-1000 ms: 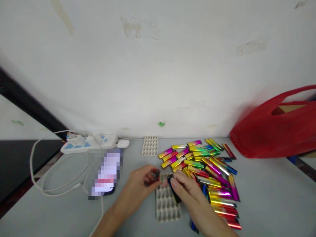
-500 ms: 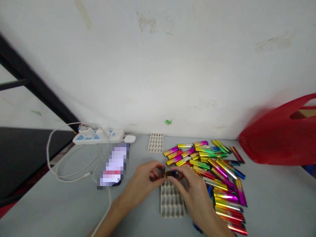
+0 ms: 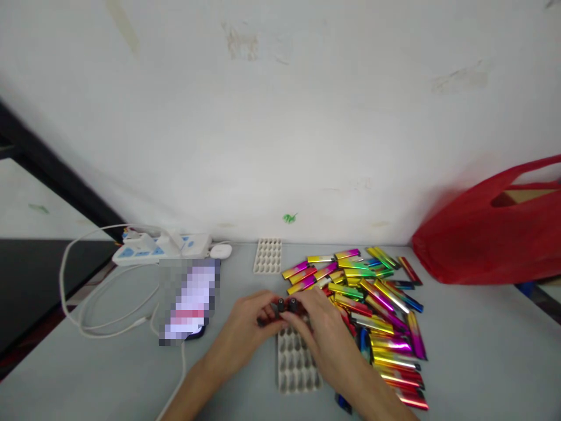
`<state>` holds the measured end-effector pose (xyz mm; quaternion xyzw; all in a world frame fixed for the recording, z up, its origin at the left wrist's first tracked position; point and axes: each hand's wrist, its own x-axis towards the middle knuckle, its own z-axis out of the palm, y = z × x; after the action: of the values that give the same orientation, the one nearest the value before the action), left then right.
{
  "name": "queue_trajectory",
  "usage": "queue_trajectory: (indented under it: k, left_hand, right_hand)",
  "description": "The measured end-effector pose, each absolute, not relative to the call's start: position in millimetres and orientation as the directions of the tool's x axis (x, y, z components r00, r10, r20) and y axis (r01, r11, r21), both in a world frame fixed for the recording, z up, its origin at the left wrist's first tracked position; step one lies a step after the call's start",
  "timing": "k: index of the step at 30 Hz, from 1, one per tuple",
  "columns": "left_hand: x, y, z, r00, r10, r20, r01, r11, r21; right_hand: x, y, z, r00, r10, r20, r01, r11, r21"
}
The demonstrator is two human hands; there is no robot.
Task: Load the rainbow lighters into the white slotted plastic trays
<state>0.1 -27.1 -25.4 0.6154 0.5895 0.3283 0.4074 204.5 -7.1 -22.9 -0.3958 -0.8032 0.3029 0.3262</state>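
Note:
My left hand (image 3: 245, 327) is closed round a lighter, whose dark round end (image 3: 281, 304) points up at me. In my right hand (image 3: 326, 333) is another lighter, its dark end (image 3: 292, 304) close beside the first. The fingertips of both hands meet over the far end of a pale tray with rows of oval slots (image 3: 300, 385). The lighters' bodies are mostly hidden by my fingers. To the right of my right hand lies a pile of shiny lighters (image 3: 385, 345) in yellow, red, purple, green and blue.
A second pale slotted tray (image 3: 268, 255) lies near the wall. At left are a phone (image 3: 188, 304) with a white cable, a white power strip (image 3: 162, 248) and a small white case (image 3: 221, 251). A red bag (image 3: 482, 234) stands at the right.
The two dark lighter ends have come together, side by side, from a wider gap. My camera view has shifted slightly, moving the whole scene left.

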Motion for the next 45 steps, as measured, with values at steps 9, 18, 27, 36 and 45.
queue_trajectory:
  k: [9,18,27,36,45]
  left_hand:
    - [1.7,-25.1,-24.2,0.116,0.992,-0.052,0.482,-0.011,0.876]
    - [4.2,-27.0,-21.9,0.113,0.991,-0.069,0.541,-0.003,0.841]
    - [3.8,-23.9,-24.0,0.096,0.992,-0.086,0.543,0.02,0.84]
    - [2.7,-24.0,-27.8,0.081,0.991,-0.104,0.48,0.052,0.876]
    - [3.5,-24.3,-35.2,0.06,0.994,-0.094,0.346,0.067,0.936]
  right_hand:
    - [210.8,-11.0,-26.2,-0.477,0.84,0.258,0.371,0.459,-0.807]
    - [267.8,-2.2,12.1,-0.658,0.751,-0.05,0.499,0.385,-0.776]
    - [299.0,-21.7,9.8,-0.616,0.771,-0.163,0.675,0.41,-0.613]
    - [265.5,-10.1,12.5,-0.732,0.677,-0.068,0.564,0.548,-0.618]
    - [268.4,-3.9,18.0,-0.553,0.832,0.049,0.21,0.195,-0.958]
